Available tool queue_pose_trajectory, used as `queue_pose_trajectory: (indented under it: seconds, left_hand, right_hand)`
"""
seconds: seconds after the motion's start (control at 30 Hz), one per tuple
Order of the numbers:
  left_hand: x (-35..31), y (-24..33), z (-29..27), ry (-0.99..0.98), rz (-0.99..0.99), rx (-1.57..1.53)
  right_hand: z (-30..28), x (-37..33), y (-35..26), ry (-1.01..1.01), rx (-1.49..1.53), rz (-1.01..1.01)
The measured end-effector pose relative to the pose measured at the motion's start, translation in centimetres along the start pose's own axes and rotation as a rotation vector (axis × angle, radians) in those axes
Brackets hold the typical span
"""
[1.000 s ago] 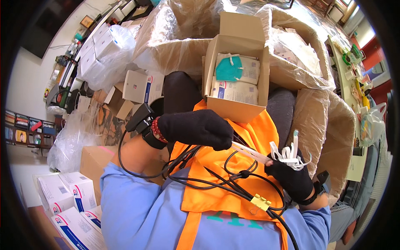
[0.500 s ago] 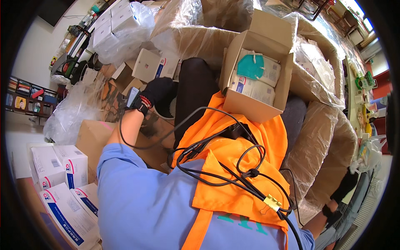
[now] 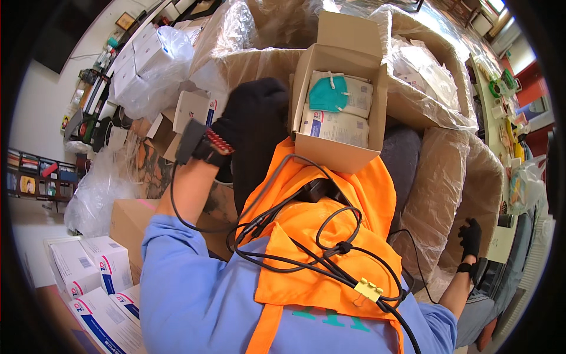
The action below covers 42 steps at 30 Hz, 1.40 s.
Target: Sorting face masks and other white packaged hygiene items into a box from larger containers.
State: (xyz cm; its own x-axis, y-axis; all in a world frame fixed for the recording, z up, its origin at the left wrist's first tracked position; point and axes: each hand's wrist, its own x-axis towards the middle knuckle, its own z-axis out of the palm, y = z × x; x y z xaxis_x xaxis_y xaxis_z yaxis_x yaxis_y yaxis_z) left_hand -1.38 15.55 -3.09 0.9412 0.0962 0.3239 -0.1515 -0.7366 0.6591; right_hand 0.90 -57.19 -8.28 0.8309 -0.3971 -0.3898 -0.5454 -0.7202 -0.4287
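Mask [image 3: 328, 94] could slide off the packets [image 3: 336, 127] if a knock tips the box [image 3: 336, 153] — right hand [image 3: 470, 237] spread, left hand [image 3: 250, 107] too dark to tell its grip

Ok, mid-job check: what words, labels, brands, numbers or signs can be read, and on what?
I'll locate print, not copy it.
White cartons, lower left: red-and-blue print; large characters legible, small lines blurred.
White packets in the open brown box: blue-and-red print, small lines unreadable.
Blue shirt: green print, only partly showing.
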Motion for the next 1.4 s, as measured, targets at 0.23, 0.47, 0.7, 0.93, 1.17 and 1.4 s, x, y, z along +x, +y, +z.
queue_pose_trajectory:
  seconds: [0.23, 0.47, 0.7, 0.93, 1.17, 1.4]
  left_hand:
    - [4.4, 2.9, 9.4, -0.702, 0.17, 0.345]
    - [4.3, -0.4, 14.8, -0.78, 0.184, 0.62]
    - [3.7, -2.5, 16.9, -0.707, 0.217, 0.641]
    - [6.5, 0.8, 10.2, -0.784, 0.169, 0.421]
    - [6.8, 1.8, 8.0, -0.453, 0.183, 0.274]
    - [5.0, 1.2, 7.6, -0.07, 0.08, -0.125]
  right_hand:
    - [-0.3, 0.5, 0.6, 0.15, -0.904, -0.525]
    - [-0.2, -2.3, -6.9, 0.564, -0.583, -0.654]
    - [5.3, -7.9, -21.2, 0.567, -0.259, -1.168]
    - [12.4, -12.7, -34.2, 0.156, 0.045, -1.384]
    - [23.4, -9.9, -40.0, 0.018, -0.192, -1.436]
    - [21.9, -9.0, -40.9, -0.181, -0.093, -1.337]
